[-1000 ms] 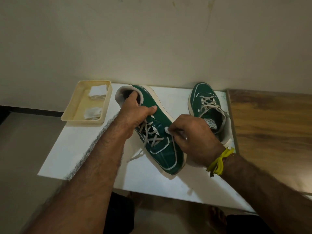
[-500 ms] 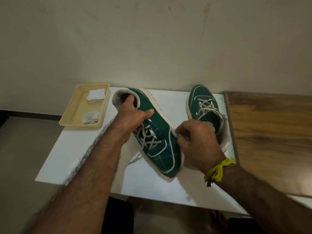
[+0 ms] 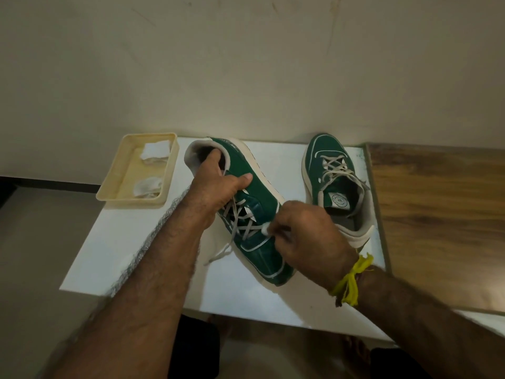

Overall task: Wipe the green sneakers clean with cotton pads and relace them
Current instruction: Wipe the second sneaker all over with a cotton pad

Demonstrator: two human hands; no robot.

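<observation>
The right hand, a yellow thread band at its wrist, had come back from the sole edge, where it sat half a second before, to the lace side of the near sneaker. Its fingers were curled tight round a small white cotton pad, pressed against the green upper. Wiping evidently went on; relacing looked not yet begun, since the grey laces remained threaded.

The left hand still gripped the collar, fingers inside, thumb over the smooth, glossy green side, holding the shoe tilted on the white worktop.

Farther off, the second sneaker stood upright, laced, cream-soled. A shallow cream tray held soft, crumpled pads.
</observation>
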